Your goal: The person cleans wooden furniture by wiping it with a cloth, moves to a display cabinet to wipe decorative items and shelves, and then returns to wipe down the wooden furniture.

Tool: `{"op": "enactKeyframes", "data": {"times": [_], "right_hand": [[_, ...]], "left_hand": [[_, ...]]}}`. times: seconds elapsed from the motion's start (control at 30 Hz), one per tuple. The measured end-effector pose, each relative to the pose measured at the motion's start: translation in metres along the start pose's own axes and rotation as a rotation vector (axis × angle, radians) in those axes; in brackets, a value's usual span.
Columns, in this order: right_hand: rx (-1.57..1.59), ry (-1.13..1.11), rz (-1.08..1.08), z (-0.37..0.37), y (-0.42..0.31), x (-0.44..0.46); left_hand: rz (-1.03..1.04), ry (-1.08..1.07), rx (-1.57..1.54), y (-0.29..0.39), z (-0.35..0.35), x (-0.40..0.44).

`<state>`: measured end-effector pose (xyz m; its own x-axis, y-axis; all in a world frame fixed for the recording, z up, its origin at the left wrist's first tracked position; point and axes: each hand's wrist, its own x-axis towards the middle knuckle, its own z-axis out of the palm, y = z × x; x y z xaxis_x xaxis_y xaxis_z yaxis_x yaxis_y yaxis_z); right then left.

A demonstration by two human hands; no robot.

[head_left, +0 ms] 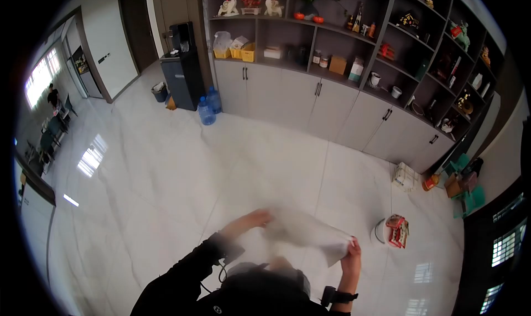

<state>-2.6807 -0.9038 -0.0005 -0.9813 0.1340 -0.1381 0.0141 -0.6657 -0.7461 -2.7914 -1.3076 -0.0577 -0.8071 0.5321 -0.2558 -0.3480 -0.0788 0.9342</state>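
Note:
A thin, pale sheet point(307, 230) stretches between my hands in front of my body, blurred by motion. Whether it is cloth or a plastic bag I cannot tell. My left hand point(258, 218) is closed at its upper left end, the fingers slightly smeared. At the right end, my right hand point(353, 248) pinches a corner, and a greyer fold hangs beside it. To the right of that hand a white bucket point(379, 232) stands on the floor, with red printed packets point(397, 231) on top.
A shelf unit with cabinet doors point(287, 92) lines the far wall. Blue water bottles point(207, 112) stand by a dark water dispenser point(182, 75). On the right are a white wrapped bundle point(405, 176), an orange-coloured jug point(430, 182) and green stools point(474, 200). Another person point(53, 96) is far left.

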Motion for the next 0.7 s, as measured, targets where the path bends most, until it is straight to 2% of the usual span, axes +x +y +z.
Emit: {"op": "enactKeyframes", "data": {"times": [0.07, 0.17, 0.2, 0.27, 0.3, 0.33, 0.37, 0.4, 0.47, 0.5, 0.53, 0.57, 0.6, 0.63, 0.67, 0.7], "right_hand": [[0.195, -0.073, -0.040, 0.003, -0.028, 0.039], [0.225, -0.139, 0.068, 0.052, -0.046, 0.142], [0.306, -0.176, 0.183, 0.054, -0.040, 0.182], [0.194, -0.177, 0.417, 0.092, -0.040, 0.231], [-0.095, -0.177, 0.440, 0.124, -0.042, 0.248], [-0.228, -0.241, 0.543, 0.090, -0.002, 0.293], [-0.665, -0.414, 0.508, 0.124, -0.007, 0.322], [-0.882, -0.488, 0.513, 0.125, 0.021, 0.365], [-0.902, -0.438, 0.566, 0.129, 0.048, 0.431], [-0.909, -0.410, 0.585, 0.135, 0.056, 0.462], [-1.137, -0.287, 0.522, 0.143, 0.061, 0.499], [-1.131, -0.316, 0.303, 0.160, 0.057, 0.533], [-1.115, -0.337, 0.084, 0.180, 0.047, 0.565], [-1.096, -0.352, -0.146, 0.203, 0.030, 0.589], [-1.050, -0.298, -0.207, 0.241, -0.004, 0.606], [-0.976, -0.220, -0.304, 0.261, -0.025, 0.629]], "left_hand": [[-0.017, 0.099, 0.066, 0.050, 0.002, 0.035], [0.107, 0.047, 0.005, 0.096, -0.042, 0.101], [0.015, 0.107, -0.085, 0.116, -0.052, 0.119], [-0.001, 0.159, -0.083, 0.113, -0.072, 0.136], [-0.010, 0.185, -0.090, 0.110, -0.086, 0.142], [-0.010, 0.211, -0.092, 0.111, -0.104, 0.151], [-0.007, 0.237, -0.089, 0.111, -0.127, 0.163], [0.000, 0.262, -0.081, 0.122, -0.146, 0.179], [0.070, 0.317, 0.185, 0.152, -0.172, 0.210], [0.136, 0.342, 0.447, 0.201, -0.167, 0.205], [0.228, 0.379, 0.570, 0.223, -0.179, 0.221], [0.316, 0.429, 0.697, 0.246, -0.193, 0.238], [0.439, 0.492, 0.685, 0.253, -0.217, 0.269], [0.474, 0.533, 0.421, 0.276, -0.235, 0.301], [0.529, 0.572, 0.155, 0.300, -0.252, 0.333], [0.453, 0.563, -0.363, 0.341, -0.265, 0.373]]}}
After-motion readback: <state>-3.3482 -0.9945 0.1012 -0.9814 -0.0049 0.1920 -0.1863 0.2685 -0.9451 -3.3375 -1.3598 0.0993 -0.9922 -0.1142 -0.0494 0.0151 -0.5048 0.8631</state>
